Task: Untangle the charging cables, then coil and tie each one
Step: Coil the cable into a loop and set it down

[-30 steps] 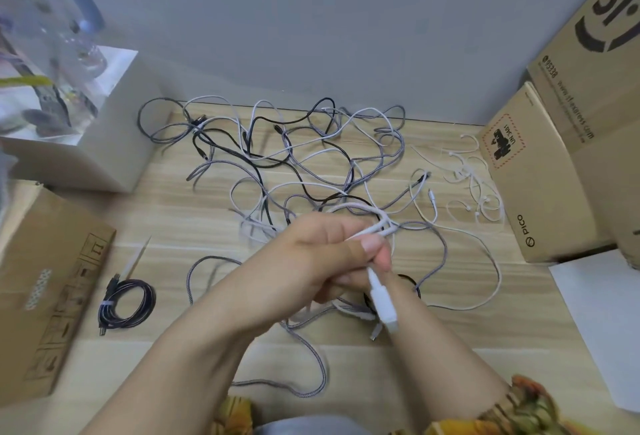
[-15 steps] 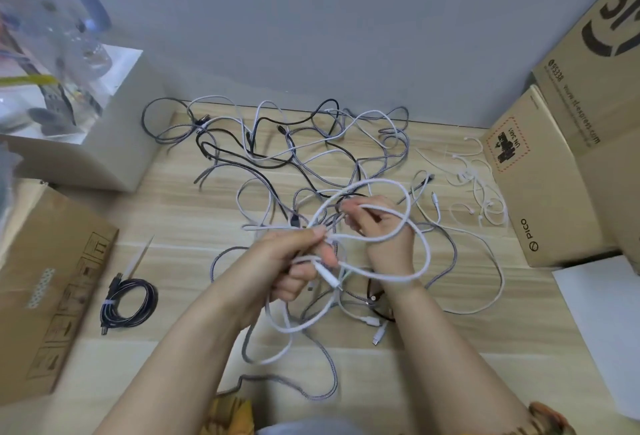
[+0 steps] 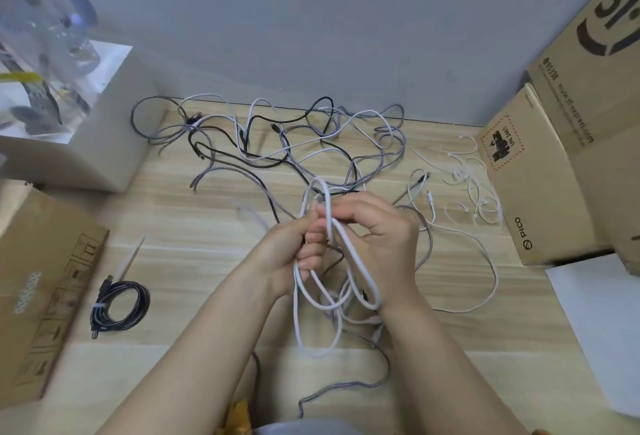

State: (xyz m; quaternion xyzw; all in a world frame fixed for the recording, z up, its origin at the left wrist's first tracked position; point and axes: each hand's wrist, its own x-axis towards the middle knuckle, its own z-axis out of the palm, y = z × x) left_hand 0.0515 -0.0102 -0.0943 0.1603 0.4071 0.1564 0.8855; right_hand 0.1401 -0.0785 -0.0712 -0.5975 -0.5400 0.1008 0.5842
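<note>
Both my hands meet above the middle of the wooden table and hold one white cable (image 3: 353,261) gathered into long loops. My left hand (image 3: 294,247) grips the loops from the left, fingers curled round them. My right hand (image 3: 377,230) pinches the same loops near their top. The loops hang down toward me. Behind the hands lies a tangle of black, grey and white cables (image 3: 294,143). A coiled black cable (image 3: 121,306), bound with a white tie, rests at the left.
A white box (image 3: 86,143) stands at the back left, a cardboard box (image 3: 38,282) at the left edge. More cardboard boxes (image 3: 540,178) crowd the right side. Thin white ties (image 3: 474,188) lie before them. White paper (image 3: 602,323) covers the near right corner.
The white cable's wide loop has been folded into narrower, longer loops. My hands have come together again, after the right hand had reached out to draw the cable round.
</note>
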